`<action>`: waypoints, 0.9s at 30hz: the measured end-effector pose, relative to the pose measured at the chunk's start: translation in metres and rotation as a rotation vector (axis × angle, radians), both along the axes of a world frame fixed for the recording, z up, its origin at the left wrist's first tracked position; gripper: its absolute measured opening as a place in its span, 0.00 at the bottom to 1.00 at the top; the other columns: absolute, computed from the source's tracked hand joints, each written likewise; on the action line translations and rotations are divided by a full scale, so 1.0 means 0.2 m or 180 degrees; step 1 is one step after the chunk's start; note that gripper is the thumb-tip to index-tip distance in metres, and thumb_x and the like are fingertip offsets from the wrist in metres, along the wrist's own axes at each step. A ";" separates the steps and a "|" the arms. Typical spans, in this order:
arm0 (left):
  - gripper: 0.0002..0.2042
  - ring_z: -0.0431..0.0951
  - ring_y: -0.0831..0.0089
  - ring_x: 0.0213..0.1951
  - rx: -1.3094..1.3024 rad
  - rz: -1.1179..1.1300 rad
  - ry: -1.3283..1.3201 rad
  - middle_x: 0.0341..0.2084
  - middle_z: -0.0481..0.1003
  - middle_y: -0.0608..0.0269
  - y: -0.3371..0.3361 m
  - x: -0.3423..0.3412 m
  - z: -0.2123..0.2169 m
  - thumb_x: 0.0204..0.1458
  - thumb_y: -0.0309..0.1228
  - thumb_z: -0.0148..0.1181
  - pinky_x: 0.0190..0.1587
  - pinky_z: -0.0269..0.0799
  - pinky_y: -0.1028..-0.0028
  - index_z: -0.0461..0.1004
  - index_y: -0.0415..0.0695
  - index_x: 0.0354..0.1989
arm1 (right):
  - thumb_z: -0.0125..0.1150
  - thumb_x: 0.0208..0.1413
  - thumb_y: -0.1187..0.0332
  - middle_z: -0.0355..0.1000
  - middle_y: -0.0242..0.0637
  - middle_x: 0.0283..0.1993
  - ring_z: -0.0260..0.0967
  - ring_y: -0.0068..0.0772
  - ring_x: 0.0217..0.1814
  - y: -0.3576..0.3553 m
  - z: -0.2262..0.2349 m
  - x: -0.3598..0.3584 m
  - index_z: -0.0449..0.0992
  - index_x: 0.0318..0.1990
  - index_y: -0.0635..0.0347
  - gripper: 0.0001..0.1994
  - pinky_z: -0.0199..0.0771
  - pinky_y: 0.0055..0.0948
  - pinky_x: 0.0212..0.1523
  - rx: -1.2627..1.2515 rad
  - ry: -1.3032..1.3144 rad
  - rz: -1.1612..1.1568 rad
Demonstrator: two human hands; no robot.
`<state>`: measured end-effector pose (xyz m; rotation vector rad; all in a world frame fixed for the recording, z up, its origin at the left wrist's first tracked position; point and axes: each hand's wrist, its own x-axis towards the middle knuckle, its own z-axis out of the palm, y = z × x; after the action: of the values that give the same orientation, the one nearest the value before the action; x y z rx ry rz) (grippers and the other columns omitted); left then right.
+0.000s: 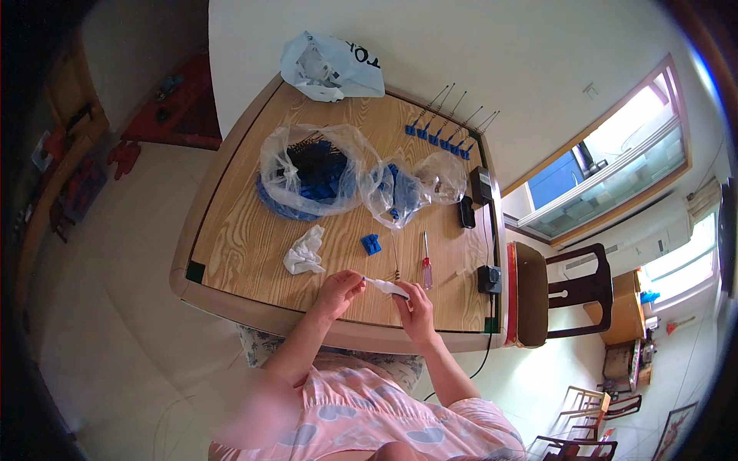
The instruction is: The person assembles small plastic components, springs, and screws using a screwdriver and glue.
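Observation:
My left hand [337,290] and my right hand [413,306] hold the two ends of a small white strip [387,287] just above the near edge of the wooden table [254,246]. The left fingers pinch its left tip. The right fingers grip its right end. A small blue plastic part [371,244] lies on the table just beyond the hands. A red-handled screwdriver [425,263] rests upright in the picture beside a thin metal rod [396,257].
A crumpled white cloth [305,251] lies left of the hands. Two clear plastic bags [311,170] hold blue parts. A row of blue-ended rods [442,132] lines the far edge. A white bag [330,67] sits at the far corner. Black adapters [489,278] and a wooden chair [557,296] stand right.

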<state>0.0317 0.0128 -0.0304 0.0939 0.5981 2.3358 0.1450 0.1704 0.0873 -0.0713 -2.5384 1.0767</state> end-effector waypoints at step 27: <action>0.05 0.78 0.74 0.33 -0.0036 0.0071 0.0044 0.31 0.79 0.62 0.00 0.00 -0.01 0.56 0.29 0.64 0.41 0.74 0.75 0.78 0.42 0.35 | 0.61 0.57 0.74 0.73 0.47 0.41 0.73 0.52 0.42 0.01 0.03 -0.01 0.74 0.51 0.61 0.14 0.73 0.39 0.42 0.0248 0.0054 0.0073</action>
<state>0.0322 0.0123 -0.0316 0.0985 0.6221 2.3548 0.1437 0.1722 0.0923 -0.0122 -2.5689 0.9817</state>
